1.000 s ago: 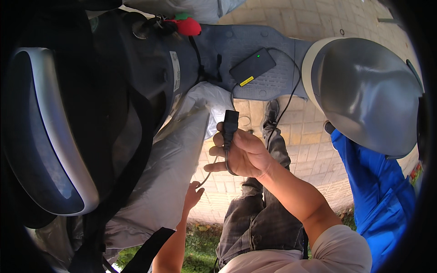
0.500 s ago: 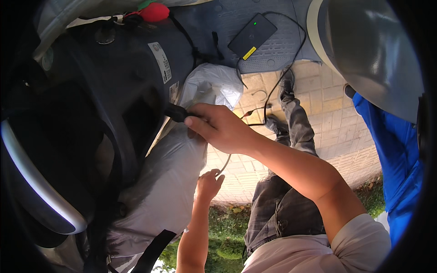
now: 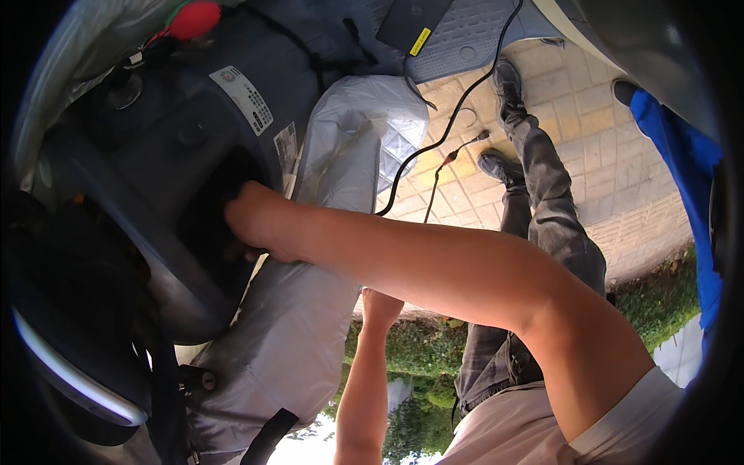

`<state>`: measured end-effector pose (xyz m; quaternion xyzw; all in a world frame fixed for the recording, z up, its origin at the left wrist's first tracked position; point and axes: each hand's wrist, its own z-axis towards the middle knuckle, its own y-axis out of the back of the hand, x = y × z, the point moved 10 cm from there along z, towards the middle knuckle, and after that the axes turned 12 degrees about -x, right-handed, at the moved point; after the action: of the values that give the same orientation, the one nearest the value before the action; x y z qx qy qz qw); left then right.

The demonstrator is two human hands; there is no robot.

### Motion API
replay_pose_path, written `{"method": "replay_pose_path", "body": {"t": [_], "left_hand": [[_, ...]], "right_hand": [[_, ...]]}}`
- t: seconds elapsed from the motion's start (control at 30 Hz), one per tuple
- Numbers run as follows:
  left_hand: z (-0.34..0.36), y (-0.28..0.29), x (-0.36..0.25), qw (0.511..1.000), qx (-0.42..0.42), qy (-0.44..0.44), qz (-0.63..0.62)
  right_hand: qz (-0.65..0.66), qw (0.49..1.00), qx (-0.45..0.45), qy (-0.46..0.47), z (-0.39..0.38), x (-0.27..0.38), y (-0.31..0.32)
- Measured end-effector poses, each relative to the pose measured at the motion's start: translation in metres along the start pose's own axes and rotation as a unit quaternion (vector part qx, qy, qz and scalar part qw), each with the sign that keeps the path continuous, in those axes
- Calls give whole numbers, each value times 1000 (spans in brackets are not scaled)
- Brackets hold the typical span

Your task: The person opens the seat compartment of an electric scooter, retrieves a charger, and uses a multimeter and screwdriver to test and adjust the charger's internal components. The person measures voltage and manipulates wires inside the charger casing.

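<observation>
Cord (image 3: 443, 136): black, smooth, curved; it hangs right of the recess (image 3: 203, 209), its lower end lost behind your right forearm (image 3: 403, 252). Recess: deep, dark, cut in a grey panel (image 3: 167, 143). Your right hand (image 3: 260, 221): in the recess mouth, fingers shadowed; whether they pinch anything, cannot tell. Your left hand (image 3: 382, 310): below right of the recess, fingers covered by that forearm; cannot tell their state. Charger (image 3: 399, 23): black, yellow label, above right of the recess. Sheet (image 3: 310, 325): silvery, creased, bordering the recess's right. Obstruction: your right forearm, crossing before cord and sheet.
</observation>
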<state>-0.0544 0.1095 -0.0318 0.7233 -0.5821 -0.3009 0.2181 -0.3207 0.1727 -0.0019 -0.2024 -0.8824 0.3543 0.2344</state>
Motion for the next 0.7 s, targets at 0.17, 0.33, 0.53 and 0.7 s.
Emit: {"method": "replay_pose_path", "body": {"t": [0.17, 0.33, 0.53, 0.7], "left_hand": [[-1, 9, -12, 997, -22, -6, -76], [4, 11, -11, 995, -10, 26, -91], [-4, -5, 6, 999, 29, 20, 9], [2, 7, -6, 997, -5, 38, -64]], "right_hand": [[108, 993, -27, -32, -32, 0, 2], [178, 981, 2, -80, -38, -1, 0], [275, 950, 26, -146, -18, -22, -7], [234, 956, 74, -159, -29, -20, -21]]}}
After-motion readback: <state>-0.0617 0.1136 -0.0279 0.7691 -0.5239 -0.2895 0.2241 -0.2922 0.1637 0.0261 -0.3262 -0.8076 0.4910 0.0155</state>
